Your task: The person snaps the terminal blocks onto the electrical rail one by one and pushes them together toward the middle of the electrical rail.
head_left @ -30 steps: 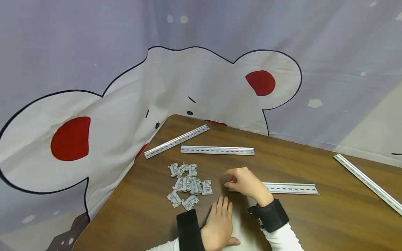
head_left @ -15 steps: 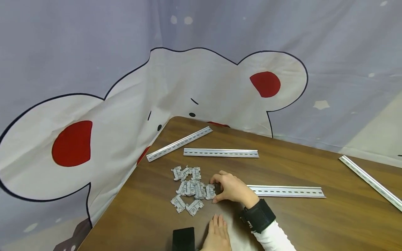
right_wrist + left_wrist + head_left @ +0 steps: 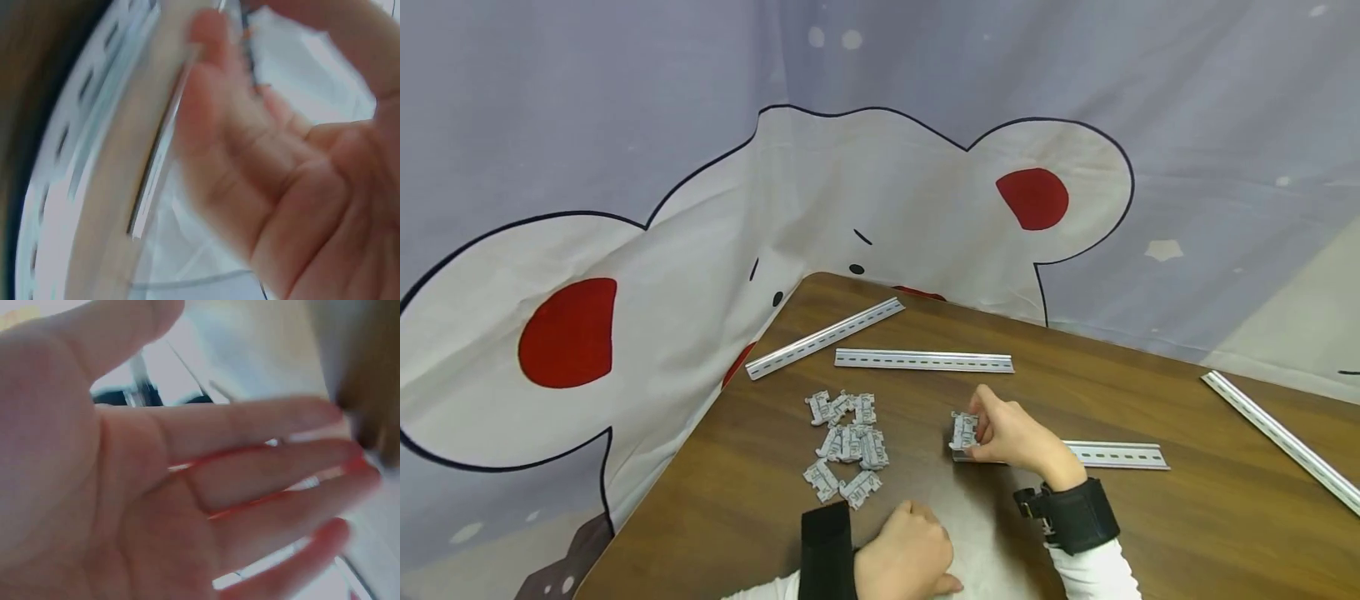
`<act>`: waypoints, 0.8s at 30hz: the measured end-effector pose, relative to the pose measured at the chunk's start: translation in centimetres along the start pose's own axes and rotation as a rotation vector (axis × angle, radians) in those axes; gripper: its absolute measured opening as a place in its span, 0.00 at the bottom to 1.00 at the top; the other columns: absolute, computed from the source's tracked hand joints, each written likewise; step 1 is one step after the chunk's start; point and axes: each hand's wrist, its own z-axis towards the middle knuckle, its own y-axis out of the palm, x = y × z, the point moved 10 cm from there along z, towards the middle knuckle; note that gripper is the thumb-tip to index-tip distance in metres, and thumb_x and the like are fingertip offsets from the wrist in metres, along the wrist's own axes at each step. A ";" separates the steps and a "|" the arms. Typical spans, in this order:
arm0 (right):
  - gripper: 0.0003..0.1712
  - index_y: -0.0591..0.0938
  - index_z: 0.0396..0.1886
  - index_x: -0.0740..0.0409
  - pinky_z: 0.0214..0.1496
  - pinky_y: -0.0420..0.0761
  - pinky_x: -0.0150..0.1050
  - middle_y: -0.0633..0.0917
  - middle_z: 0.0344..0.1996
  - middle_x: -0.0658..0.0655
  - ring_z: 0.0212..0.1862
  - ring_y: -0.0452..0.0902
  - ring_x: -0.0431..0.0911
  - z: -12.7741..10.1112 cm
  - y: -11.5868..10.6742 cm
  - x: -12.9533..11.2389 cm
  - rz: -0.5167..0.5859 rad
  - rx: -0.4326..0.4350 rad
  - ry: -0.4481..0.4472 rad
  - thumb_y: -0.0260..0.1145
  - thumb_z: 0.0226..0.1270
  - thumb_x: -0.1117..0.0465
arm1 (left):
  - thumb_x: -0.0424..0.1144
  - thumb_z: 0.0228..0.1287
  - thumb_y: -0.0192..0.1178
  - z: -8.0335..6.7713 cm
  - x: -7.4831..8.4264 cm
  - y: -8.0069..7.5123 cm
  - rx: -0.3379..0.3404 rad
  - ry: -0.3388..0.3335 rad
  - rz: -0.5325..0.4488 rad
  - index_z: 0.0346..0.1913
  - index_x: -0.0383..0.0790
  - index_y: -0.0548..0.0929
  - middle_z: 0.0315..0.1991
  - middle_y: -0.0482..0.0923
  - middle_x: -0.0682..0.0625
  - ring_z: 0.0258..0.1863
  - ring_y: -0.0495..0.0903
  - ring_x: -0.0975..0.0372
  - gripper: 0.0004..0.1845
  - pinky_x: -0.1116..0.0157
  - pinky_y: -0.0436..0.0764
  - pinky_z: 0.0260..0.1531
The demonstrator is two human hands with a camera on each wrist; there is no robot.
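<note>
My right hand (image 3: 1018, 439) pinches a small grey terminal block (image 3: 964, 431) between thumb and fingers. The block is at the left end of a slotted metal DIN rail (image 3: 1116, 455); whether the two touch cannot be told. In the right wrist view, the curled fingers (image 3: 219, 119) hide most of the block, and a blurred rail (image 3: 59, 150) runs alongside. My left hand (image 3: 908, 552) is lower down, in front of the rail. Seen from its wrist, the left palm is bare with the fingers (image 3: 250, 428) extended.
Several more grey terminal blocks (image 3: 850, 444) lie in a loose cluster on the wooden table (image 3: 737, 517), left of the hands. Two rails lie behind, one slanted (image 3: 825, 337) and one straight (image 3: 925, 360). Another rail (image 3: 1285, 442) lies far right. A printed cloth (image 3: 880, 192) hangs behind.
My right hand reached left to the cluster, took its rightmost terminal block and carried it back right to the rail's left end. The left hand drew back, then came forward again.
</note>
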 end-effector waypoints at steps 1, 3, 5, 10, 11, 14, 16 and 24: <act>0.27 0.69 0.43 0.63 0.30 0.77 0.31 0.81 0.26 0.54 0.26 0.78 0.36 -0.3 -0.3 0.3 0.002 0.001 0.016 0.75 0.47 0.69 | 0.64 0.60 0.58 0.3 -0.4 -0.9 0.038 0.021 -0.014 0.30 0.51 0.87 0.34 0.85 0.57 0.35 0.82 0.64 0.21 0.66 0.77 0.42; 0.27 0.68 0.44 0.63 0.29 0.76 0.31 0.80 0.24 0.53 0.24 0.77 0.36 -0.7 -0.5 0.8 -0.002 -0.009 0.025 0.72 0.48 0.72 | 0.63 0.55 0.63 1.1 -1.4 -2.5 0.141 0.023 -0.027 0.19 0.55 0.82 0.23 0.81 0.60 0.24 0.78 0.66 0.18 0.67 0.74 0.31; 0.24 0.68 0.45 0.62 0.27 0.75 0.31 0.79 0.22 0.51 0.21 0.75 0.35 -0.9 -0.2 0.9 0.011 -0.029 0.028 0.68 0.50 0.75 | 0.55 0.54 0.68 2.3 -2.7 -4.0 0.247 -0.015 -0.046 0.18 0.53 0.80 0.21 0.80 0.59 0.20 0.78 0.66 0.15 0.67 0.74 0.25; 0.10 0.71 0.36 0.59 0.22 0.72 0.32 0.76 0.15 0.48 0.15 0.74 0.37 -1.1 0.0 0.9 0.006 -0.054 0.073 0.60 0.59 0.74 | 0.39 0.48 0.73 5.6 -5.5 -5.4 0.399 -0.165 -0.158 0.26 0.43 0.83 0.24 0.81 0.51 0.23 0.82 0.60 0.07 0.64 0.75 0.16; 0.08 0.71 0.33 0.59 0.22 0.71 0.32 0.75 0.14 0.48 0.14 0.73 0.38 -1.2 -0.1 0.9 -0.006 -0.056 0.093 0.60 0.60 0.73 | 0.38 0.47 0.73 6.2 -5.8 -5.3 0.395 -0.182 -0.204 0.28 0.41 0.83 0.26 0.82 0.50 0.24 0.83 0.58 0.08 0.63 0.77 0.17; 0.10 0.70 0.25 0.56 0.21 0.70 0.33 0.74 0.09 0.48 0.11 0.72 0.39 -1.3 -0.1 1.2 -0.044 -0.063 0.165 0.59 0.63 0.70 | 0.38 0.43 0.77 7.5 -6.6 -4.5 0.363 -0.206 -0.312 0.30 0.39 0.84 0.29 0.82 0.47 0.28 0.84 0.56 0.13 0.61 0.79 0.21; 0.11 0.70 0.22 0.56 0.19 0.70 0.34 0.74 0.08 0.49 0.10 0.71 0.38 -1.2 -0.1 1.4 -0.061 -0.056 0.213 0.59 0.62 0.69 | 0.37 0.42 0.77 7.8 -6.9 -4.2 0.364 -0.216 -0.354 0.29 0.39 0.84 0.29 0.82 0.47 0.28 0.84 0.55 0.12 0.61 0.79 0.21; 0.15 0.72 0.14 0.55 0.16 0.68 0.32 0.74 0.07 0.50 0.08 0.70 0.38 -1.5 1.2 2.1 -0.139 -0.064 0.374 0.64 0.56 0.66 | 0.33 0.47 0.72 7.8 -7.4 -3.8 0.414 -0.224 -0.408 0.26 0.39 0.83 0.26 0.80 0.47 0.26 0.83 0.56 0.06 0.62 0.78 0.19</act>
